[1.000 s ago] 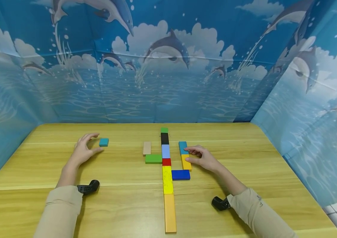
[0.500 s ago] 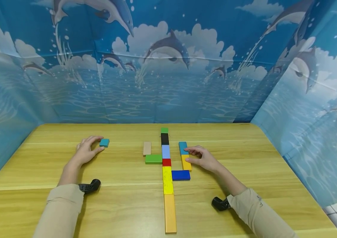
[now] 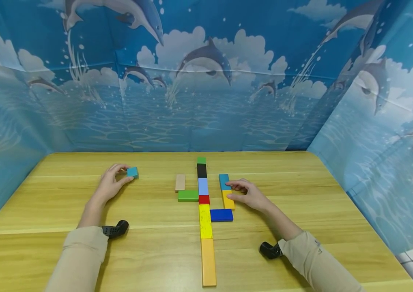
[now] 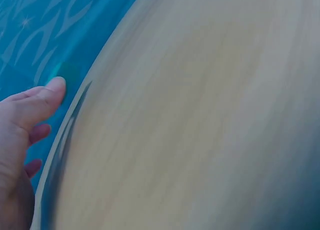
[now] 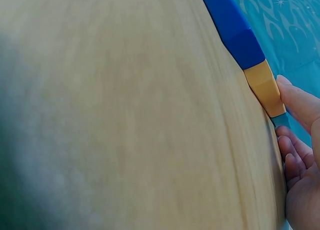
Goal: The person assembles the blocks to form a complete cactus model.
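My left hand [image 3: 109, 183] pinches a small teal block [image 3: 132, 172] between thumb and fingers at the table's left side. In the left wrist view, a green-teal patch [image 4: 67, 72] shows beyond the thumb of the left hand [image 4: 25, 125]. My right hand [image 3: 251, 195] rests beside two blocks laid end to end. Its fingers touch the longer teal block [image 3: 224, 181], and its thumb is at the orange-yellow block [image 3: 228, 200]. The right wrist view shows that thumb against the orange-yellow block [image 5: 265, 87], next to a dark blue block [image 5: 232, 29].
A line of blocks runs down the table [image 3: 148, 251]: green, black, light blue [image 3: 203, 186], red [image 3: 204, 199], yellow [image 3: 205, 221] and a long orange block [image 3: 208, 263]. A green block [image 3: 188, 196] and a tan block [image 3: 180, 182] branch left; the dark blue block [image 3: 222, 215] branches right.
My left hand has moved right, closed its thumb and fingers on the small teal block, and shifted it slightly to the right. The right hand has stayed in place.
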Demonstrator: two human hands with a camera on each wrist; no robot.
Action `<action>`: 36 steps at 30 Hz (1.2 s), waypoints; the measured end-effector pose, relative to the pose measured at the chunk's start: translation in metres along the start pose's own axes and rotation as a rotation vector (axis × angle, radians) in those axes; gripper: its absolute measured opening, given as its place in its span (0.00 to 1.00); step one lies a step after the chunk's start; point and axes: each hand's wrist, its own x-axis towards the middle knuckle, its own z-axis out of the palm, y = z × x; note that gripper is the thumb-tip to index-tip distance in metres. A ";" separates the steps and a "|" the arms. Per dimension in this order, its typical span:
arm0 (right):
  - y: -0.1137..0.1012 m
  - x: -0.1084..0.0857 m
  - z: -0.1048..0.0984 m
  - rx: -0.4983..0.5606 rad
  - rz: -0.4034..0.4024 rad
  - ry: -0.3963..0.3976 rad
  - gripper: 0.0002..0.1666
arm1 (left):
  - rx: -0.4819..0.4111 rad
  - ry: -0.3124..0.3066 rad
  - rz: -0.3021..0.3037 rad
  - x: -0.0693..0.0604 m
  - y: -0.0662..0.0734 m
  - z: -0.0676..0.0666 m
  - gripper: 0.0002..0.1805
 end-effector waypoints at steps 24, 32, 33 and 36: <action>-0.034 -0.009 -0.002 0.016 0.019 -0.021 0.24 | -0.025 -0.094 0.054 0.054 0.056 0.081 0.22; -0.032 -0.007 -0.002 0.029 0.017 -0.026 0.24 | 0.005 -0.115 0.059 0.058 0.062 0.090 0.22; -0.032 -0.008 -0.003 0.031 0.016 -0.026 0.24 | 0.008 -0.117 0.059 0.058 0.062 0.091 0.22; -0.033 -0.008 -0.002 0.031 0.013 -0.026 0.24 | 0.013 -0.127 0.060 0.058 0.063 0.092 0.21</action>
